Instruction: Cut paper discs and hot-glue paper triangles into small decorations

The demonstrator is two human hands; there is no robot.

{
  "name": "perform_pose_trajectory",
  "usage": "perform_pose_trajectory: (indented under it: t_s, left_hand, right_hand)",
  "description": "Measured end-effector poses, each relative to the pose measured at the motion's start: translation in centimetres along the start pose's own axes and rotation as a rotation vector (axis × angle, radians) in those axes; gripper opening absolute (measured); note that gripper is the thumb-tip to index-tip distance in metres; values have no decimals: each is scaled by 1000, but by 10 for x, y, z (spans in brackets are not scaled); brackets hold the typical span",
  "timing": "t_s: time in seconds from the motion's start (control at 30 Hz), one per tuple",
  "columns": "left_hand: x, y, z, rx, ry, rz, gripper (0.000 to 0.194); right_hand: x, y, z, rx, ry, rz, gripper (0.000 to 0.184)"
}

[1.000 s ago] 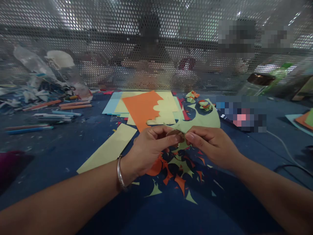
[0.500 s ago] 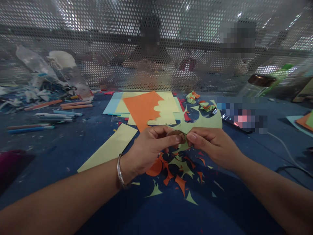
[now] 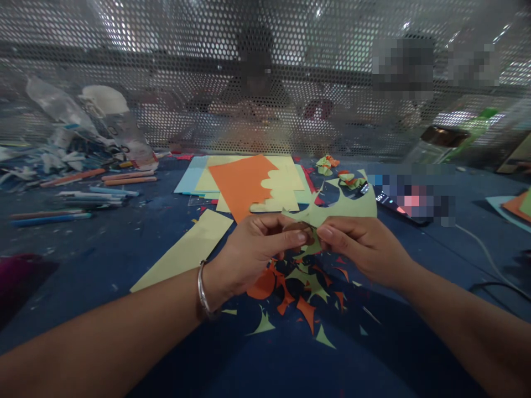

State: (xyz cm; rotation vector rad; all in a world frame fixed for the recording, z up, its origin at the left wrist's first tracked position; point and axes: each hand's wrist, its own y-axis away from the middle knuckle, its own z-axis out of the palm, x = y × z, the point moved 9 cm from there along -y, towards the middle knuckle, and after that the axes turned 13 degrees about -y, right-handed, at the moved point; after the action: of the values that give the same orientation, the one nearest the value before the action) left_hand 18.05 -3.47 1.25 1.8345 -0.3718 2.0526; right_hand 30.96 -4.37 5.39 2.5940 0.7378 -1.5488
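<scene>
My left hand (image 3: 244, 257), with a silver bangle at the wrist, pinches a small brown round disc (image 3: 299, 225) against a pale green sheet of paper (image 3: 350, 205). Curved bites are missing from the sheet's edges, and part of it is hidden behind my fingers. Close by, thumb and fingers of my right hand (image 3: 365, 246) are closed on the same paper, just right of the disc. Below both hands lie an orange paper circle (image 3: 262, 284), orange scraps (image 3: 306, 312) and pale green scraps (image 3: 263, 323).
Beyond my hands, an orange sheet (image 3: 238, 179) lies over stacked yellow and blue papers. A pale yellow strip (image 3: 182, 251) rests left. Pens (image 3: 108, 194) and a bottle (image 3: 130, 130) are farther left. A phone (image 3: 400, 204) and a brown-lidded jar (image 3: 443, 137) stand right, before a perforated metal screen (image 3: 182, 105).
A narrow point of the green sheet beside my right fingers has shifted slightly. Both hands keep nearly the same place and grip.
</scene>
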Motion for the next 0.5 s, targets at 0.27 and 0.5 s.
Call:
perform_pose_trajectory:
  t_s: [0.27, 0.5]
  left_hand:
    - [0, 1, 0, -21, -20, 16, 17]
    - [0, 0, 1, -46, -9, 29, 19]
  right_hand:
    - [0, 1, -3, 11, 0, -8, 52]
    - [2, 0, -1, 9, -35, -8, 52]
